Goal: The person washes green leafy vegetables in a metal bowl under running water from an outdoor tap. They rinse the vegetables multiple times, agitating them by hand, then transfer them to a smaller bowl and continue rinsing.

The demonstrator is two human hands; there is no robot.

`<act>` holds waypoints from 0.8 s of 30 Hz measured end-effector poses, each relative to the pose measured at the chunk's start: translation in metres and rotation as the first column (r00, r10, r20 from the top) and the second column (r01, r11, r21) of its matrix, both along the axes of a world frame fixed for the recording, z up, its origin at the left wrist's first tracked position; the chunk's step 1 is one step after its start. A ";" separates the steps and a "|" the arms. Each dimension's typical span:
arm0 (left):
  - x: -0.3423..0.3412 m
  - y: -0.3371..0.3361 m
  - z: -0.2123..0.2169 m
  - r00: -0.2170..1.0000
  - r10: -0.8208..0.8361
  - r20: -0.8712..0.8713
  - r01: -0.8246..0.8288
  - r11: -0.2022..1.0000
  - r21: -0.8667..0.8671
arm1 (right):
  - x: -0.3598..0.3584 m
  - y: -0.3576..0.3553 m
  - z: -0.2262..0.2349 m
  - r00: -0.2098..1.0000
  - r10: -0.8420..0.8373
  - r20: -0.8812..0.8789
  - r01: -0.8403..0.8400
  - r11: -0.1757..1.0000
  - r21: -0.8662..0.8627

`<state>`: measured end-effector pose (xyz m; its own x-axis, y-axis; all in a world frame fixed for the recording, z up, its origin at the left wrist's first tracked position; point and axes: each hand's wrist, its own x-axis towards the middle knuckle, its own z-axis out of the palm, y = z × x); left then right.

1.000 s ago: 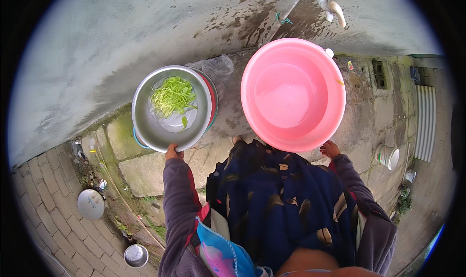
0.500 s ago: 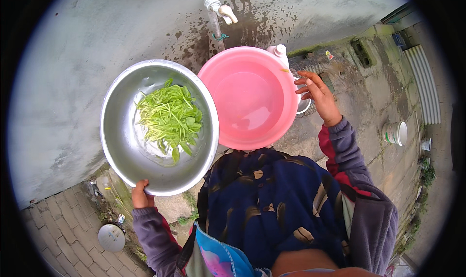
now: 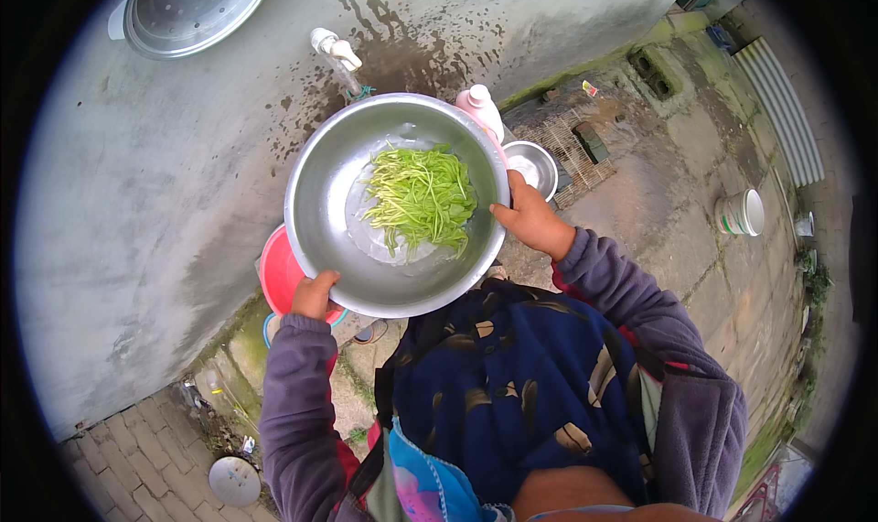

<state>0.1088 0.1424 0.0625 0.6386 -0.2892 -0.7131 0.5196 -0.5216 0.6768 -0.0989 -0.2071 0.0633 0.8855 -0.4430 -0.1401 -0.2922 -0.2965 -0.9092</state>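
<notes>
A large metal basin [image 3: 315, 193] is held level in front of me by both hands. On its bottom lies a heap of thin-stemmed leafy greens [image 3: 421, 197], with a little water showing around it. My left hand [image 3: 315, 295] grips the rim at the near left, thumb on top. At the right side of the rim, my right hand [image 3: 532, 218] is closed on it, its fingers tucked below. The pink basin [image 3: 495, 143] is mostly covered by the metal one; only a sliver of its edge shows at the right.
A white tap [image 3: 337, 49] sticks out from the wall beyond the basin. Close by stand a white bottle [image 3: 482, 110] and a small metal bowl [image 3: 535, 167]. A red basin [image 3: 277, 264] is low at the left. A white bucket [image 3: 743, 213] lies to the right.
The metal basin with the greens has moved right, over the pink basin. My right hand, free and spread before, now grips its rim. The red basin has come into sight.
</notes>
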 end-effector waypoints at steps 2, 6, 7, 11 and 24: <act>0.005 -0.019 -0.004 0.982 -0.098 0.162 0.096 0.995 0.021 | -0.006 -0.008 -0.012 0.996 -0.054 -0.071 0.052 0.998 -0.026; 0.027 -0.041 -0.022 0.899 -0.280 0.338 0.224 0.955 0.197 | -0.005 -0.015 -0.028 0.988 -0.120 -0.102 0.113 0.992 -0.063; 0.029 -0.044 -0.029 0.883 -0.291 0.368 0.238 0.954 0.183 | -0.003 -0.016 -0.029 0.985 -0.120 -0.121 0.111 0.991 -0.080; 0.034 -0.047 -0.051 0.782 -0.411 0.469 0.282 0.904 0.322 | 0.005 -0.020 -0.027 0.957 -0.126 -0.261 0.071 0.975 -0.211; 0.039 -0.045 -0.044 0.582 -0.771 0.260 0.425 0.561 0.711 | 0.047 -0.009 0.031 0.914 -0.177 -0.365 -0.187 0.615 -0.766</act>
<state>0.1479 0.0974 0.0180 0.7434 -0.4383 -0.5053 -0.3888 -0.8978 0.2068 -0.0520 -0.2162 0.0945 0.8419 -0.5365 -0.0580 -0.5388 -0.8294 -0.1475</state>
